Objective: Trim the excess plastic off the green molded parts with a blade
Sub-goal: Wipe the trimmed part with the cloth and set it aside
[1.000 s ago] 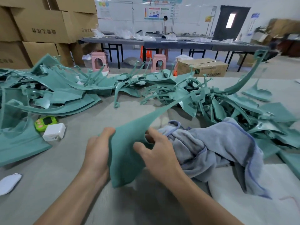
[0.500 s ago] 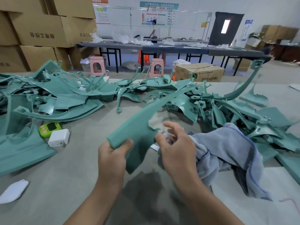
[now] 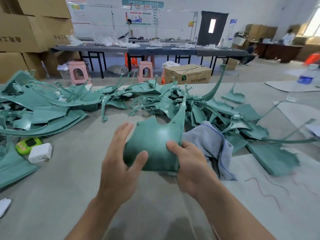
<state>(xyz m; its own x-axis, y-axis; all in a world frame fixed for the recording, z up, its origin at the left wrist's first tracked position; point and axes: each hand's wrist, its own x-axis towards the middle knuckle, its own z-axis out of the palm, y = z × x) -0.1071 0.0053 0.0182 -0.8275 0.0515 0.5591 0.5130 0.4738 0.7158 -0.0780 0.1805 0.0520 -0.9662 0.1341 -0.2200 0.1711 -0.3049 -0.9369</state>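
Your left hand [image 3: 121,167] and right hand [image 3: 190,163] both grasp the green part [image 3: 154,141] | just left of the towel [image 3: 213,144] | its long arm rises from your right-hand side (no blade visible)

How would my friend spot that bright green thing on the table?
On the left of the grey table, below the teal parts heap, sits a white block. Beside it lies the small gadget: uniquely lime green, with a dark screen.
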